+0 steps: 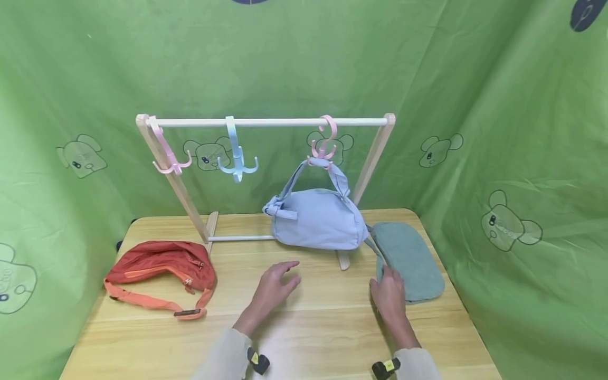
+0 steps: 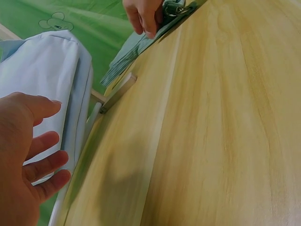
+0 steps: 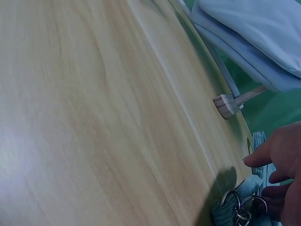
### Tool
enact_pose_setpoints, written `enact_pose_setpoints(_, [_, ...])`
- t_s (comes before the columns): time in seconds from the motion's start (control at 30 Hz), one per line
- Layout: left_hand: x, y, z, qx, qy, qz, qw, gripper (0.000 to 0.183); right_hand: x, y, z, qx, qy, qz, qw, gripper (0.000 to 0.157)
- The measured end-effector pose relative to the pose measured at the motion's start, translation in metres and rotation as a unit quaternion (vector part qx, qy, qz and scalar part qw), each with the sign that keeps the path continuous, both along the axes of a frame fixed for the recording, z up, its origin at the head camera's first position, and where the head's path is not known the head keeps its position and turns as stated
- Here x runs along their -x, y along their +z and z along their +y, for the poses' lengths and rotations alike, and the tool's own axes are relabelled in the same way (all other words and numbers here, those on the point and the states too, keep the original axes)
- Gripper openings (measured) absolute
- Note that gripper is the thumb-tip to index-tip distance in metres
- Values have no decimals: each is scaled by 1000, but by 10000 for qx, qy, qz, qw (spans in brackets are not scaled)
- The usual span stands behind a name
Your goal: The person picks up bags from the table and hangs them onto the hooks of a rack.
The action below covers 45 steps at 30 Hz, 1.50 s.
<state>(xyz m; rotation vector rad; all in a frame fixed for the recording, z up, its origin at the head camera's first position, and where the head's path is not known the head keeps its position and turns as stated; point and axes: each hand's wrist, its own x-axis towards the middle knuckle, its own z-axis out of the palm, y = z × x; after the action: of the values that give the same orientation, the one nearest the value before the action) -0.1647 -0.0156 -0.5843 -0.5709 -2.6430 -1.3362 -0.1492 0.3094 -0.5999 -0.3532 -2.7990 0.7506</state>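
Note:
My left hand (image 1: pixel 274 287) hovers over the table with its fingers spread and loosely bent, holding nothing. In front of it is a light blue shoulder bag (image 1: pixel 318 219), hung by its knotted strap from a pink hook (image 1: pixel 323 150). My right hand (image 1: pixel 390 295) is at the left edge of a grey-green bag (image 1: pixel 413 261) lying on the table. Its fingers touch the bag's ribbed strap (image 3: pixel 258 141), close to metal rings (image 3: pixel 242 202). The thumb stands apart from the fingers in the right wrist view, and no firm grip shows.
A red waist bag (image 1: pixel 161 264) with an orange strap lies at the left of the wooden table (image 1: pixel 313 327). Behind stands a rack with a white rail (image 1: pixel 275 122). Another pink hook (image 1: pixel 172 158) and a blue hook (image 1: pixel 236 158) hang there. Green cloth surrounds the table.

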Motion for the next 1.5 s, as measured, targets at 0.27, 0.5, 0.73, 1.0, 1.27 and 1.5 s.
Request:
enact_pose_setpoints(0.27, [-1, -2, 6, -18, -109, -11, 9999, 42, 0, -2, 2, 32, 64, -114, 9999, 53])
enact_pose_setpoints(0.5, [0, -4, 12, 48, -254, -145, 9996, 43, 0, -6, 4, -16, 119, -102, 9999, 50])
enact_pose_setpoints(0.73, [-1, -5, 15, 123, -259, -280, 9992, 43, 1, -8, 3, -37, 78, -9, 10000, 47])
enact_pose_setpoints(1.0, [-1, -6, 19, 100, -324, -281, 9990, 44, 1, -4, 1, -11, 38, -277, 9996, 44])
enact_pose_setpoints(1.27, [0, -8, 23, 183, -423, -308, 9985, 44, 1, 0, -2, -136, 45, -322, 9994, 35])
enact_pose_setpoints(1.5, [-1, -9, 27, 284, -465, -336, 9980, 43, 1, 1, -2, -219, 62, -355, 9991, 16])
